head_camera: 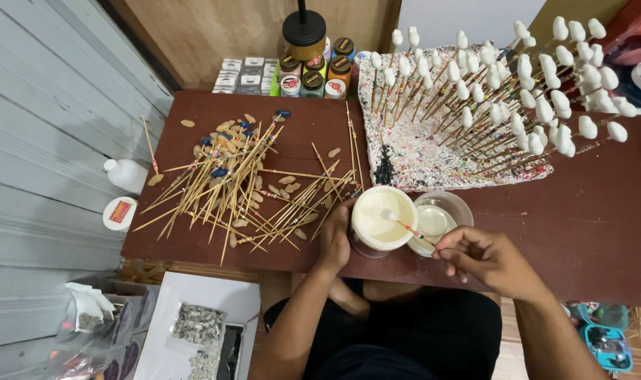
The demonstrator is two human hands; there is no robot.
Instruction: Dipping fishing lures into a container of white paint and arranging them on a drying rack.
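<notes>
My left hand (334, 239) grips the side of a round tub of cream-white paint (378, 225) on the dark brown table (588, 225). My right hand (484, 259) pinches a thin bamboo stick (413, 229) whose far tip dips into the white paint. Right beside the tub stands a clear plastic cup (448, 210) with a little white liquid. Behind them a paint-speckled foam block (419, 151) holds several upright sticks topped with white-coated pieces (524, 98).
A loose heap of bamboo sticks and small tan seed-like pieces (236, 183) covers the table's left half. Small paint jars (313, 74) line the back edge. A white bottle (125, 174) and lid (120, 213) lie at left. Bags and a white tray (200, 331) sit below.
</notes>
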